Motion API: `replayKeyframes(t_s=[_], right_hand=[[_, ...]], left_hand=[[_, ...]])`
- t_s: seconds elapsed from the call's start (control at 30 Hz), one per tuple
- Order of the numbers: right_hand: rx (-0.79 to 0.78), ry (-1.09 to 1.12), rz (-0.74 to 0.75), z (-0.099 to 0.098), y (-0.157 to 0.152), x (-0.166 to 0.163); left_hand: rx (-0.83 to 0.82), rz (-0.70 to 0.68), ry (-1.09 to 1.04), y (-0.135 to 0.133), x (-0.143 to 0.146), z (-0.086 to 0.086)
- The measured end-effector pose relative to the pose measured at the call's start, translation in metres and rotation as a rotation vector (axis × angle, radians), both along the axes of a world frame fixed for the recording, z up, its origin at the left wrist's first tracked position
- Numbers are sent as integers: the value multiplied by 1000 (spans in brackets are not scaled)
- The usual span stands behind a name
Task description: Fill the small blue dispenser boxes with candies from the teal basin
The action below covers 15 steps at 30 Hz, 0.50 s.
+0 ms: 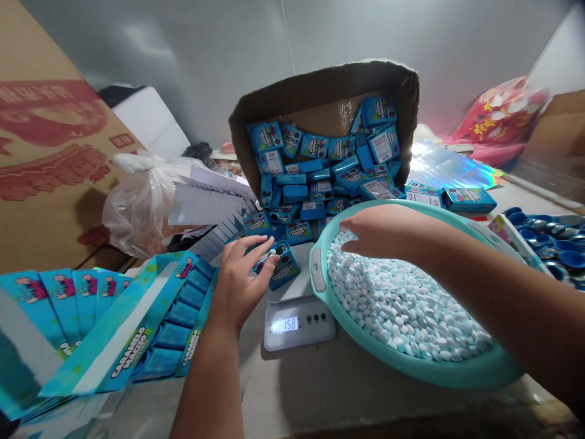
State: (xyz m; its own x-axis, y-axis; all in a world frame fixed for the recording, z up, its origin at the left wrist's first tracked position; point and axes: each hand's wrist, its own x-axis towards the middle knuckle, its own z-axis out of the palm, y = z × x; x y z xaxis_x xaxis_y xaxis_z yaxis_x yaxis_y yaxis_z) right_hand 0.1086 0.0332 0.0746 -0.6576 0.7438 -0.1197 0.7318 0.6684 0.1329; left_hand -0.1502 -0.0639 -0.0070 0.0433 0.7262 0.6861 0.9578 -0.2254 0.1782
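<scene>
"Where's the box [286, 273]?"
"On the scale [299, 332], at the left hand [244, 271]'s fingertips. Whether they pinch it, I can't tell."
"And the right hand [368, 224]?"
"Over to the right, in the tub [439, 375] of candies [402, 305]; fingers hidden, so I can't tell."
"Around them?"
"Pale table [315, 390] beneath, carton [315, 113] of boxes behind, grey wall [205, 55] beyond, red bag [500, 116] far right."

A small blue printed cardboard box [286, 268] sits over there on a white plastic digital scale [300, 337], lit up at 158; just right of it, a rounded turquoise plastic basin [404, 361] holds loose white and pale-blue pellets [388, 299].
</scene>
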Motion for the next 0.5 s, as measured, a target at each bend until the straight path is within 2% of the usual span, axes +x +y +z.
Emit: replayKeyframes(t_s=[0.17, 0.33, 0.5], right_hand=[[-17, -24, 12, 0, -2, -1], [-41, -31, 31, -2, -1, -1], [-62, -42, 35, -2, 0, -1]], left_hand=[[-70, -23, 149, 2, -4, -1], [-27, -82, 190, 1, -4, 1], [-52, -147, 157, -5, -5, 5]])
